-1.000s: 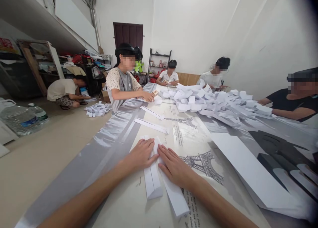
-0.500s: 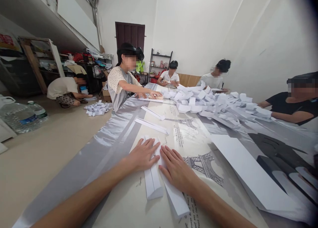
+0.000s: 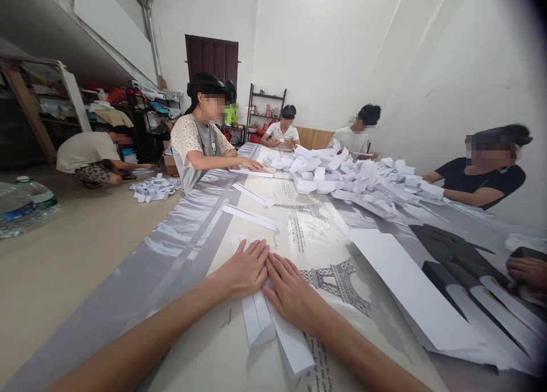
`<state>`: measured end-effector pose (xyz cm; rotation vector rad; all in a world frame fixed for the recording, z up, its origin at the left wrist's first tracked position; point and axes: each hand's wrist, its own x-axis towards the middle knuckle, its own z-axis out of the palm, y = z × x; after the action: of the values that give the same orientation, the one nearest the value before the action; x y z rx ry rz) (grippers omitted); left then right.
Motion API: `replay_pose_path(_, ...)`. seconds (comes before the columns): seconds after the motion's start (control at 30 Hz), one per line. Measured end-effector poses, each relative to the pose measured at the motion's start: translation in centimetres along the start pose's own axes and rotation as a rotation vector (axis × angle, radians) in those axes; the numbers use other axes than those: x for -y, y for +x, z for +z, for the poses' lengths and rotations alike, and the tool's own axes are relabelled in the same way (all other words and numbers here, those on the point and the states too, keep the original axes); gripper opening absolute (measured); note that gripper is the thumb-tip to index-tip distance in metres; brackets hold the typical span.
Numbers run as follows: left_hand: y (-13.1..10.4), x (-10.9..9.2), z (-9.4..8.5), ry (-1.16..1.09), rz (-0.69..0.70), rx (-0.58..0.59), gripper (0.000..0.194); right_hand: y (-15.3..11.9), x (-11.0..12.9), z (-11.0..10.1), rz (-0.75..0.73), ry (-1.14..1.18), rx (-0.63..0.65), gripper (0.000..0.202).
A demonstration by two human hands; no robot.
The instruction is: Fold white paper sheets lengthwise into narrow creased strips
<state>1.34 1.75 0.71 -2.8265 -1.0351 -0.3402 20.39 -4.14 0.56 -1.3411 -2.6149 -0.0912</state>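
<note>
Folded paper strips [image 3: 258, 323] are being held down on the table [image 3: 192, 346] by the left hand [image 3: 243, 271] and right hand [image 3: 294, 298], both open, palms down, fingers extended. Beyond, slim strips [image 3: 251, 217] are being supported, and a paper heap [image 3: 342, 172] is being flanked by people [image 3: 192, 147].

The long table's cloth [image 3: 205, 301] is cream down the middle, printed with dark grey lattice towers [image 3: 339, 284] and black script, and silvery grey along its sides. The folded paper strips [image 3: 258, 318] and the heaped paper pieces [image 3: 342, 175] are plain white. The nearest seated person's short-sleeved top [image 3: 188, 147] pairs grey with cream sleeves, speckled dark. The panelled door [image 3: 212, 60] is dark maroon.
</note>
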Motion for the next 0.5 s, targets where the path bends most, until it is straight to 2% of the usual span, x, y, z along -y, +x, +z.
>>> replay_pose_path(0.17, 0.1, 0.3, -0.4, -0.028, -0.023, 0.074, 0.053, -0.2, 0.3, 0.9, -0.012, -0.069, -0.112, 0.053)
replay_pose_path(0.3, 0.1, 1.0, -1.1, -0.059, -0.029, 0.167, 0.056, -1.7, 1.1, 1.6, -0.027, -0.146, -0.171, 0.048)
replay_pose_path(0.4, 0.1, 1.1, -1.0, -0.096, -0.037, 0.164, 0.056, -3.7, 1.9, 2.1, -0.013, -0.132, -0.202, 0.045)
replay_pose_path(0.5, 0.3, 0.4, -0.8, -0.118, -0.069, 0.116, 0.058, -5.6, 2.6, 2.4, -0.012, -0.126, -0.229, 0.043)
